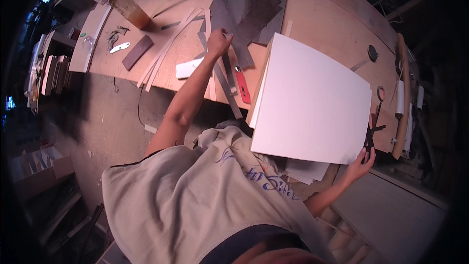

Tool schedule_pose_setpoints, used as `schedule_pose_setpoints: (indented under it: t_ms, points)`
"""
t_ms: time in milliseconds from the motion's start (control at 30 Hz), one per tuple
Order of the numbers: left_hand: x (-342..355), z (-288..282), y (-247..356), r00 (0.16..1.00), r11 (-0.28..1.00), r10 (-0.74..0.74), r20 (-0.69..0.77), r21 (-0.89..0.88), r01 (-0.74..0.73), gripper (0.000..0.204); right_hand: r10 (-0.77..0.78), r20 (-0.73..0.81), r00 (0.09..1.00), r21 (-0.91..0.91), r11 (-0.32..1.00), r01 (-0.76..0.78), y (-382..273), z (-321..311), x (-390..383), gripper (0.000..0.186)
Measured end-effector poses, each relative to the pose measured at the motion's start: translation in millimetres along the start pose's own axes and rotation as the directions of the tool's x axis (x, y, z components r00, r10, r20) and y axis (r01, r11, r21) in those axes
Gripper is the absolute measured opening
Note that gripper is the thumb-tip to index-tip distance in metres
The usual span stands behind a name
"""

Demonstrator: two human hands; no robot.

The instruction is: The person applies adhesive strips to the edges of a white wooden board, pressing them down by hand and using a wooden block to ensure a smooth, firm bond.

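Note:
My left hand (219, 44) is over the workbench, its fingers curled into a pinch at the edge of a long dark grey strip (228, 17). What lies between the fingertips is hidden. Below it are narrow dark strips (227, 75) and a red utility knife (242, 85). A large white sheet (312, 102) lies on a stack at the bench's front edge. At the near right corner of this sheet is my right hand (360, 164), fingers stretched and apart, touching or very close to its edge. Black thin pieces (370, 134) lie just beyond those fingers.
Left on the bench (168, 76) are pale thin strips (168, 49), a brown block (137, 53), a white piece (188, 68) and a bottle of amber liquid (131, 12). Dark sheets (271, 14) lie at the back. A tape roll (381, 93) and cardboard tube (403, 102) are right.

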State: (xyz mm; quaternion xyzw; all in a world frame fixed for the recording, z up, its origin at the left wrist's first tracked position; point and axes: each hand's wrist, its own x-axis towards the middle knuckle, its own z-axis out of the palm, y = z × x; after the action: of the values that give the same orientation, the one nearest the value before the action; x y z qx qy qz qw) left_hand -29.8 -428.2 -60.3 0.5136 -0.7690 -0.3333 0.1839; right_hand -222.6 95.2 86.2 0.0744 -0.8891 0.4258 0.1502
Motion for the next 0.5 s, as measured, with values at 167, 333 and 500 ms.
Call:
schedule_pose_setpoints:
  t_ms: [167,333,500]
  points:
    - [69.6,33.1,-22.2,0.967,0.992,0.082,-0.239,0.109,-0.057,0.067,0.021,0.023,1.0,0.036,0.999,-0.022,-23.3,-10.0,-70.0,0.033]
    - [129.6,11.9,-32.7,0.953,0.988,-0.142,-0.266,0.026,0.155,0.071,0.051,-0.033,0.998,-0.099,0.994,-0.054,-30.7,-33.8,-112.6,0.033]
    - [169.9,10.1,-45.5,0.895,0.913,-0.396,-0.205,-0.195,0.359,0.051,0.047,-0.107,0.993,-0.172,0.983,-0.065,-41.8,-38.4,-128.4,0.034]
